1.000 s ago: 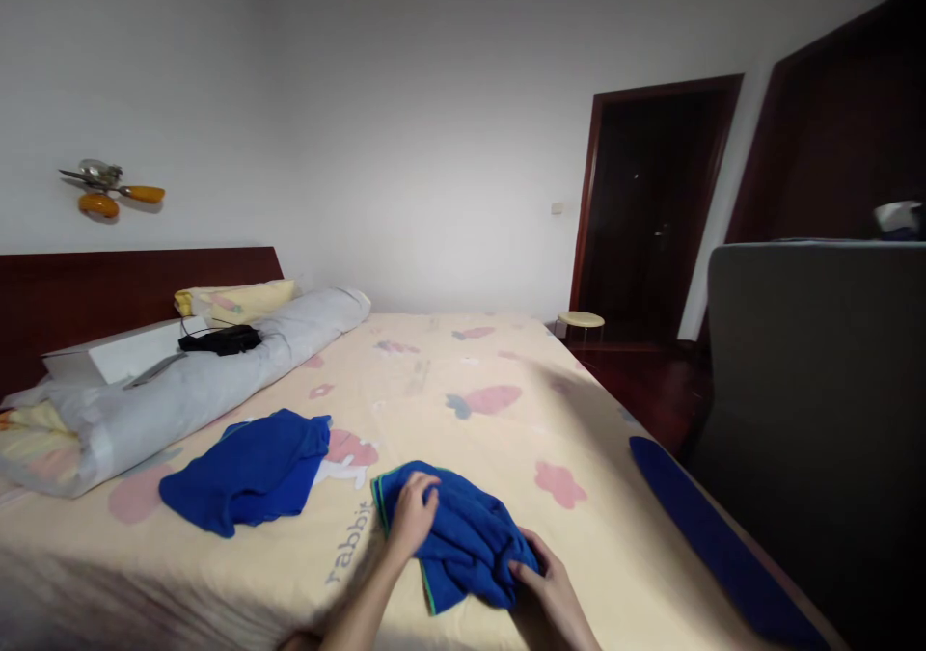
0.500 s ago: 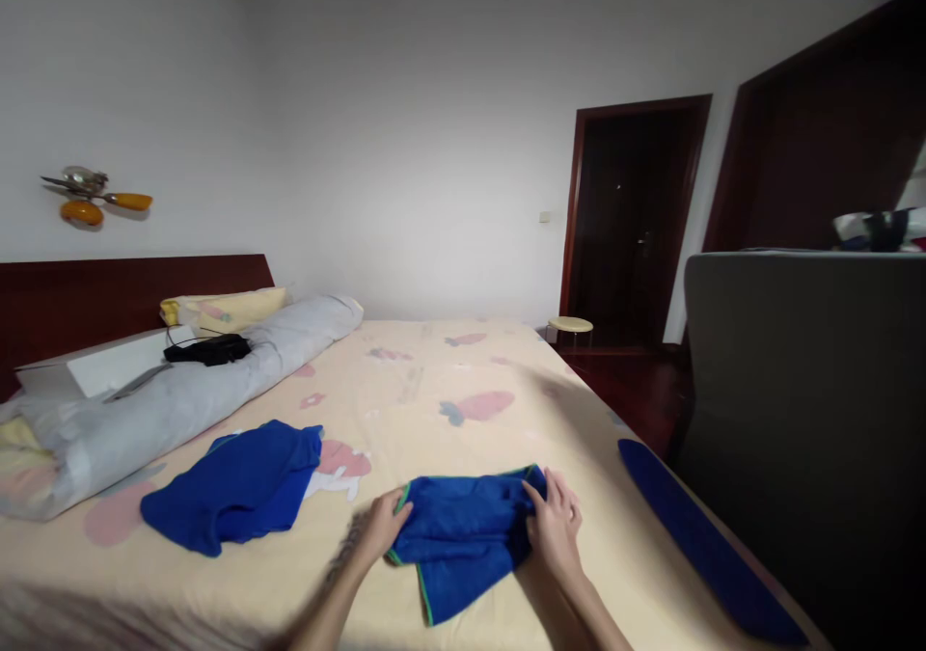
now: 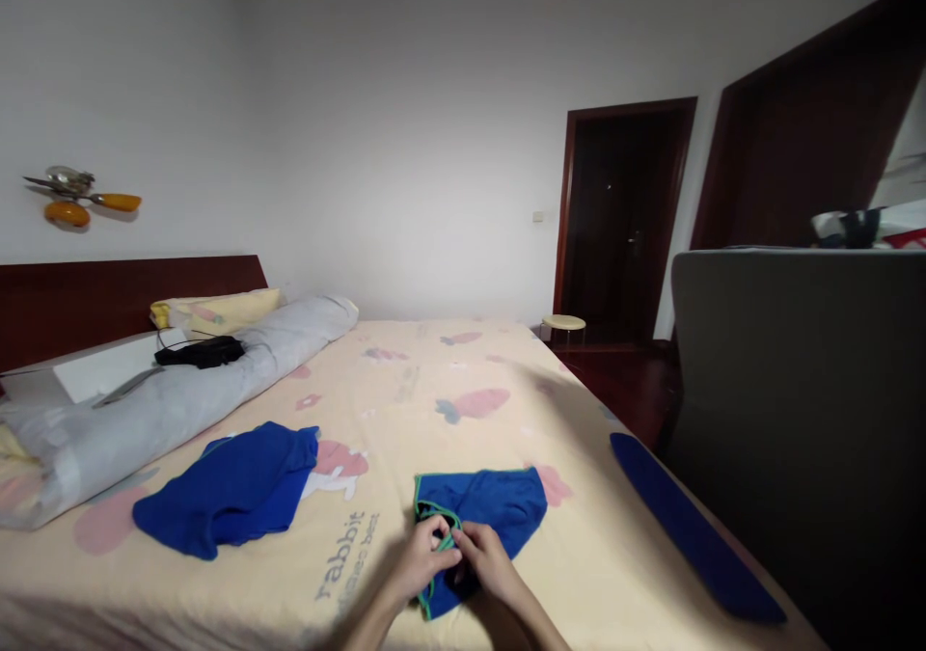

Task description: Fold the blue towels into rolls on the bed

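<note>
A blue cloth with green edging (image 3: 503, 501) lies partly folded on the bed in front of me. At its near left part, my left hand (image 3: 425, 556) pinches the green edge between thumb and fingers. Close beside it, my right hand (image 3: 486, 556) is closed on the same edge, the fingertips of both hands almost meeting. Part of the cloth under my hands is hidden. Further left lies a second blue cloth (image 3: 235, 487), crumpled. On the bed's right edge rests a long, narrow blue folded cloth (image 3: 687, 521).
The bed (image 3: 405, 420) has a cream sheet with a carrot and rabbit print. A rolled grey quilt (image 3: 217, 395) lies along the left, with a black item (image 3: 203, 351) on it. At right stands a dark grey panel (image 3: 788, 391); a stool (image 3: 564, 323) is near the door.
My right hand has let go of the cloth's far right corner and moved left beside my left hand. My left hand has shifted nearer and right. The cloth's near flap has been gathered.
</note>
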{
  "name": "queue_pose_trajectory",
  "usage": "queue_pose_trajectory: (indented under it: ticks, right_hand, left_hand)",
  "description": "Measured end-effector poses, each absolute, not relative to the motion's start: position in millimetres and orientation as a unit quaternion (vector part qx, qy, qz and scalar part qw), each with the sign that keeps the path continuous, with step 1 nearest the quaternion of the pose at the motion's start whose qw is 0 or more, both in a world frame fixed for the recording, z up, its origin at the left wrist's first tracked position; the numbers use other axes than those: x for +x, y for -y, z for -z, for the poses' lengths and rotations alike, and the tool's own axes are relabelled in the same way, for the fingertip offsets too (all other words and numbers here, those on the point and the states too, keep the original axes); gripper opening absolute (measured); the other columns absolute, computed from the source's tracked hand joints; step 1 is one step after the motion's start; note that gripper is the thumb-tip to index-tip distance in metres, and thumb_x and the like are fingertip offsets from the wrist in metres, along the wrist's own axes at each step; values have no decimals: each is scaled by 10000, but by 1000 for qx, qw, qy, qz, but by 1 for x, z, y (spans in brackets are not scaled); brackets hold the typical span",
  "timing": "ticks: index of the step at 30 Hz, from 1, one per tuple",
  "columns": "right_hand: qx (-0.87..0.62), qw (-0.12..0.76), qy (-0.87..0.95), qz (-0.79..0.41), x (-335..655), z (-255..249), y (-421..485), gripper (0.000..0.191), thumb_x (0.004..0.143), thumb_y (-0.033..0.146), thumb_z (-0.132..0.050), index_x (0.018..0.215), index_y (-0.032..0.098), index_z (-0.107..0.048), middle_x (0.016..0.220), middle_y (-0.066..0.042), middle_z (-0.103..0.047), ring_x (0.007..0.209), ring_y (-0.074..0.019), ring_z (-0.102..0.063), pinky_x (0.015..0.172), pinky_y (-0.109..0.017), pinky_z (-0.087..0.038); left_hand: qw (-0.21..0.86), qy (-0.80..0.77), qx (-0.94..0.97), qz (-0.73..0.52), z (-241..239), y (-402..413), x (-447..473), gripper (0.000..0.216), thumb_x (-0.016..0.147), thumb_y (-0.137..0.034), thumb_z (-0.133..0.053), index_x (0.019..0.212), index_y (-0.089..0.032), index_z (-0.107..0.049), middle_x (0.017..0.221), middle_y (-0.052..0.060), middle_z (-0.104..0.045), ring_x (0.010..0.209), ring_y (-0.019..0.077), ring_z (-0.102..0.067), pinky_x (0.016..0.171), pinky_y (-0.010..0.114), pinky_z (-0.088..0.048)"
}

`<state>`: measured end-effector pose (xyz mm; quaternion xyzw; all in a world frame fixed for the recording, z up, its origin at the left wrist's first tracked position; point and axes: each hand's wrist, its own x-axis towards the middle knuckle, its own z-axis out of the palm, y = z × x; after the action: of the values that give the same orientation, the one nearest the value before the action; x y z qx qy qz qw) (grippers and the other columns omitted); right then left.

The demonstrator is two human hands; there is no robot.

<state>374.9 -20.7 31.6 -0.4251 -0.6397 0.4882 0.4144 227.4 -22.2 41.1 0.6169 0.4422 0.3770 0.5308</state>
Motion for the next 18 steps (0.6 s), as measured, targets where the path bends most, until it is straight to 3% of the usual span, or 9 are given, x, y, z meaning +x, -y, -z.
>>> queue_pose_trajectory:
  ticks: [5,8,13,18]
  right_hand:
    - [-434,433,598,-516,388,-23,19,635,676,810,-488,683,181,-569,495,-20,-589,463,-165,-561,472,-257,-379]
    - [-483,486,543,-486,415,-23,10,576,648,792,-476,634,219,-526,515,-23,-595,486,-181,-570,472,-276,-405]
    - [-577,544,461,-398,495,-26,3,468,587,671,-523,629,211,-601,684,-67,-696,743,-251,-639,713,-338,-505]
    - [-675,525,407,-320,569,-23,15,465,592,632,-454,632,198,-615,682,-96,-700,735,-263,-639,680,-347,-504]
  left_hand:
    - [530,-448,607,-387,-40,18,219,524,659,-717,-610,698,-233,-412,560,-57,-489,529,129,-496,532,244,-365]
    - [464,-496,593,-433,-47,8,193,549,653,-739,-595,656,-233,-385,572,-73,-427,546,110,-437,530,227,-329]
    - [356,-573,571,-468,-55,-9,120,592,602,-787,-548,599,-248,-302,555,-86,-314,552,118,-390,542,236,-322]
    - [276,-636,568,-445,-50,-6,59,598,548,-808,-532,549,-254,-307,532,-74,-327,563,142,-419,565,253,-359]
